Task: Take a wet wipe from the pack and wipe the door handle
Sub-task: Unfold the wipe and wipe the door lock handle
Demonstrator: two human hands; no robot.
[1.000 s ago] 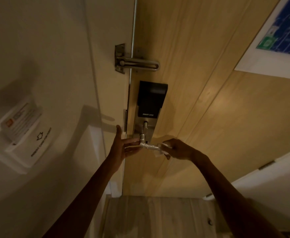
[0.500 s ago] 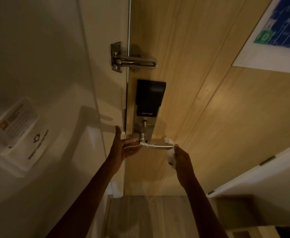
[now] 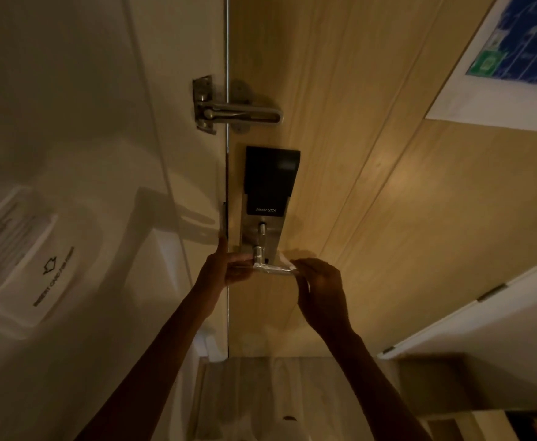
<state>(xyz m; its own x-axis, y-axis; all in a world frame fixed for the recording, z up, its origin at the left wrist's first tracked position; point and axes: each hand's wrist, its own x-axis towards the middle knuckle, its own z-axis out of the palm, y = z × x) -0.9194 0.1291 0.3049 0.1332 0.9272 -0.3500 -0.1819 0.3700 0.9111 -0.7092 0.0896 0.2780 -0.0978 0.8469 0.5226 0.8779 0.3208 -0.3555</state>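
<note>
A silver lever door handle (image 3: 272,269) sticks out below a black smart lock (image 3: 271,179) on the wooden door (image 3: 372,202). My right hand (image 3: 319,291) is closed around the outer half of the lever with a white wet wipe (image 3: 288,263) between fingers and metal; only small corners of the wipe show. My left hand (image 3: 224,265) is at the door's edge, fingers stretched toward the handle's base, thumb up, holding nothing. The wipe pack is not in view.
A metal swing-bar guard (image 3: 235,111) sits above the lock. A white key-card holder (image 3: 22,253) hangs on the left wall. A blue evacuation plan (image 3: 515,52) is on the door at the upper right. A white panel (image 3: 483,338) stands at the right.
My right hand has slid from the handle's outer tip back inward along the lever with the wipe. My left hand has stayed at the door edge.
</note>
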